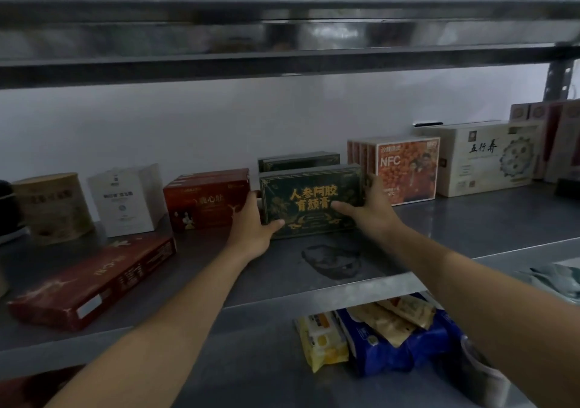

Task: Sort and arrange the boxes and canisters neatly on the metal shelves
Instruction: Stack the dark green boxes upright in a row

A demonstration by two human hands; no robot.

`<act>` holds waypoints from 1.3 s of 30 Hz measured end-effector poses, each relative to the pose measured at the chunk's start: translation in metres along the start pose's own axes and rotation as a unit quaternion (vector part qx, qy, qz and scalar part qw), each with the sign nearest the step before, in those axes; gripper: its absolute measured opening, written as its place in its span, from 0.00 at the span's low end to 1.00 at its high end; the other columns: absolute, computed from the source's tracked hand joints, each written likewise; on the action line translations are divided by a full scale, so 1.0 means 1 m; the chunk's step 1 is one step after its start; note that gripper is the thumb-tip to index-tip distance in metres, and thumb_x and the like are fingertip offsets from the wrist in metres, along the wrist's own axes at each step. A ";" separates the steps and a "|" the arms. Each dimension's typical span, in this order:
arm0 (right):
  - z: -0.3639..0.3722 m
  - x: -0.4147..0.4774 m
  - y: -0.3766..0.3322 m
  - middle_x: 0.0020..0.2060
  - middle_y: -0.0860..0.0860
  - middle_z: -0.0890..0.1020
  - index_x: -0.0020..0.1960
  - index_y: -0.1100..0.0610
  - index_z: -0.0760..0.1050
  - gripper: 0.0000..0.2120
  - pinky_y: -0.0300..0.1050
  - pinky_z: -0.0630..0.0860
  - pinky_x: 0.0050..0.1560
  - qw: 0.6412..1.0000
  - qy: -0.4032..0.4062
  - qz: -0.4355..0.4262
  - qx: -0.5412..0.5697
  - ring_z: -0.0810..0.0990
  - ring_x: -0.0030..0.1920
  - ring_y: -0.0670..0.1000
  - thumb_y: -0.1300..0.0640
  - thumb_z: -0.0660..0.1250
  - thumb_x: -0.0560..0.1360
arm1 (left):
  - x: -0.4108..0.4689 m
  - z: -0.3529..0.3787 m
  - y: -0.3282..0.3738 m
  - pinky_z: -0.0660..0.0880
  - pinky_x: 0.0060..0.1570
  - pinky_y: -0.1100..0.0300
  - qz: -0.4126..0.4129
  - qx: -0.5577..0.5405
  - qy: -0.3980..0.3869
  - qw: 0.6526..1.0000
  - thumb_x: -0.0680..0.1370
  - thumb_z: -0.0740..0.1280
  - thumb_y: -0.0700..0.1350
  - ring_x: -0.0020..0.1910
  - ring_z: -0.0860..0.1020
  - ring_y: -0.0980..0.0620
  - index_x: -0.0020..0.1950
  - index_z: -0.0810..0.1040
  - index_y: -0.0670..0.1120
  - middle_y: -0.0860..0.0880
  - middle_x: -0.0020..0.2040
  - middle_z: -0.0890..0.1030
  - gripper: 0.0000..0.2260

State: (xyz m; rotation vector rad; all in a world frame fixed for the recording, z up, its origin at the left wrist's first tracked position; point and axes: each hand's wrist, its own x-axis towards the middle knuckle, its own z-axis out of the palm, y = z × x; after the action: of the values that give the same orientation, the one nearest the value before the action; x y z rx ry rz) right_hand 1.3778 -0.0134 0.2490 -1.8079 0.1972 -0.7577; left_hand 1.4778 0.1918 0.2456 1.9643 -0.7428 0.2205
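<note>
A dark green box with gold lettering (309, 200) stands upright in the middle of the metal shelf (470, 219). My left hand (252, 224) grips its left edge, thumb across the lower front. My right hand (370, 208) holds its right edge, thumb lying on the front face. A second dark green box (298, 160) stands right behind it. Left of it stand red boxes (205, 200), a white box (127, 200) and a tan canister (53, 208). An orange NFC box (408, 169) and a cream box (483, 159) stand to the right.
A long red box (94, 280) lies flat and askew near the shelf's front left. Pink boxes (558, 137) fill the far right. An upper shelf (282, 59) hangs close overhead. Snack packets (376, 335) lie on the shelf below. A dark stain (332, 258) marks the metal.
</note>
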 end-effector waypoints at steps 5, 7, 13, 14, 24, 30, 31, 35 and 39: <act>0.003 0.017 0.006 0.68 0.55 0.72 0.75 0.58 0.57 0.39 0.49 0.65 0.70 0.995 0.001 -0.019 -0.096 0.69 0.71 0.55 0.65 0.75 0.71 | 0.018 0.010 -0.005 0.66 0.61 0.61 0.005 0.047 0.015 0.999 0.75 0.72 0.43 0.67 0.72 0.46 0.68 0.68 0.44 0.45 0.66 0.75 0.24; 0.005 0.027 0.011 0.69 0.56 0.72 0.75 0.58 0.57 0.39 0.48 0.65 0.70 0.994 0.008 -0.025 -0.108 0.69 0.71 0.56 0.65 0.74 0.72 | 0.025 0.014 -0.009 0.68 0.63 0.58 0.008 0.068 0.023 0.997 0.75 0.73 0.44 0.65 0.73 0.45 0.68 0.69 0.43 0.44 0.65 0.76 0.23; 0.008 0.053 0.022 0.67 0.53 0.74 0.75 0.56 0.57 0.43 0.40 0.68 0.61 0.998 0.008 -0.013 -0.061 0.73 0.65 0.53 0.58 0.79 0.69 | 0.044 0.023 -0.017 0.69 0.59 0.57 0.011 0.104 0.038 0.994 0.75 0.73 0.48 0.63 0.72 0.44 0.68 0.69 0.45 0.44 0.64 0.75 0.24; 0.009 0.058 0.023 0.66 0.52 0.74 0.75 0.55 0.57 0.44 0.41 0.68 0.61 0.999 0.005 -0.005 -0.035 0.73 0.64 0.51 0.58 0.80 0.67 | 0.047 0.024 -0.017 0.68 0.59 0.58 0.010 0.100 0.036 0.994 0.75 0.73 0.48 0.64 0.72 0.45 0.68 0.68 0.45 0.44 0.64 0.75 0.25; 0.011 0.096 0.045 0.60 0.48 0.77 0.73 0.53 0.62 0.42 0.39 0.74 0.56 0.997 -0.057 0.028 0.037 0.75 0.62 0.49 0.59 0.81 0.65 | 0.065 0.033 -0.018 0.65 0.58 0.62 -0.020 0.050 0.023 0.998 0.74 0.74 0.46 0.68 0.71 0.46 0.70 0.61 0.46 0.47 0.68 0.73 0.30; 0.011 0.108 0.057 0.57 0.52 0.81 0.68 0.57 0.69 0.38 0.47 0.78 0.60 0.996 -0.067 0.040 0.041 0.80 0.59 0.52 0.55 0.81 0.63 | 0.068 0.037 -0.026 0.62 0.63 0.64 -0.021 0.009 -0.014 1.000 0.78 0.69 0.45 0.71 0.68 0.49 0.77 0.55 0.51 0.50 0.71 0.70 0.32; 0.010 0.108 0.058 0.56 0.52 0.82 0.67 0.56 0.69 0.36 0.47 0.79 0.58 0.996 -0.065 0.038 0.038 0.81 0.57 0.52 0.56 0.81 0.63 | 0.068 0.036 -0.027 0.61 0.63 0.64 -0.020 0.007 -0.015 1.000 0.79 0.68 0.44 0.71 0.67 0.50 0.78 0.56 0.51 0.50 0.71 0.71 0.31; 0.010 0.109 0.059 0.56 0.51 0.82 0.67 0.55 0.70 0.39 0.52 0.77 0.63 0.997 -0.062 0.035 0.022 0.80 0.58 0.52 0.51 0.82 0.61 | 0.071 0.036 -0.030 0.64 0.65 0.62 -0.021 0.005 0.000 1.000 0.78 0.69 0.44 0.69 0.70 0.50 0.75 0.64 0.50 0.51 0.68 0.74 0.26; 0.010 0.107 0.057 0.60 0.49 0.79 0.69 0.52 0.67 0.50 0.54 0.74 0.66 0.998 -0.059 0.028 -0.007 0.77 0.62 0.51 0.39 0.81 0.52 | 0.071 0.036 -0.030 0.67 0.64 0.60 -0.026 0.020 0.011 0.999 0.79 0.68 0.44 0.66 0.73 0.49 0.71 0.69 0.47 0.49 0.65 0.77 0.22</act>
State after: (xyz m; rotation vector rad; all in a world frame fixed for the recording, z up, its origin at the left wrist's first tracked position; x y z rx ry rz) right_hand 1.4804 -0.0782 0.2384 -1.8461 0.1738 -0.6096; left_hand 1.5465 0.1420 0.2372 2.0133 -0.6780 0.2270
